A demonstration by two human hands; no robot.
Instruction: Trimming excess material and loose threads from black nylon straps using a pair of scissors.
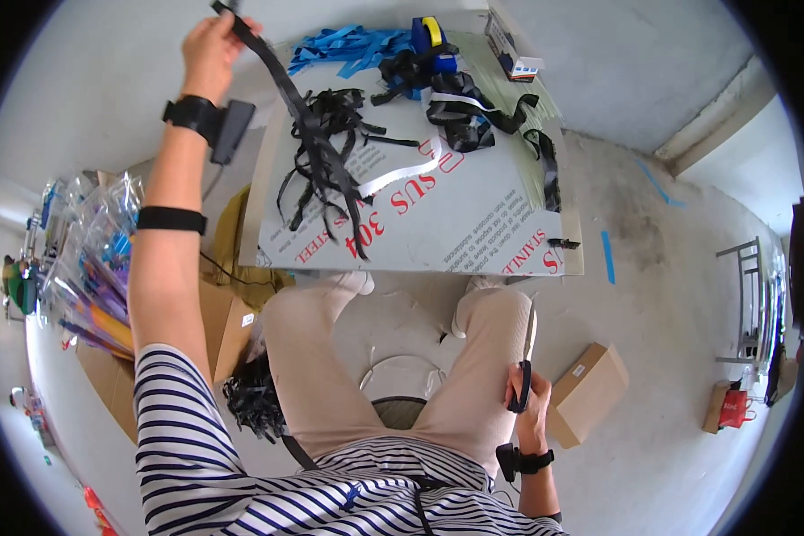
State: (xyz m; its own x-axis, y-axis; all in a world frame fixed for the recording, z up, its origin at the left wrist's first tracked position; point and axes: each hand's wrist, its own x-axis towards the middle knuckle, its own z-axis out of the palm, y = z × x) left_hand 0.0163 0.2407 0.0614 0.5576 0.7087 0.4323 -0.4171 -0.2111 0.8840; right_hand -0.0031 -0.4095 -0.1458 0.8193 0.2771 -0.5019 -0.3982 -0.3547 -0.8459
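My left hand (207, 58), raised at the upper left, pinches the top of a long black ribbon (288, 94). The ribbon slants down over the table, and its lower part overlaps a heap of cut black strips (338, 112). By my right thigh, my right hand (531, 409) is closed around the black handles of a pair of scissors (521, 386), their blades pointing away from me. A tangle of wider black ribbon (463, 112) lies at the right of the tabletop, with a white strip (406, 171) across the middle.
The table (420, 241) has a printed grey covering. At its far side are a pile of blue strips (353, 46), a blue tape dispenser (429, 40) and a small box (512, 46). Cardboard boxes (590, 393) and bundled plastic-wrapped goods (98, 259) stand on either side of me.
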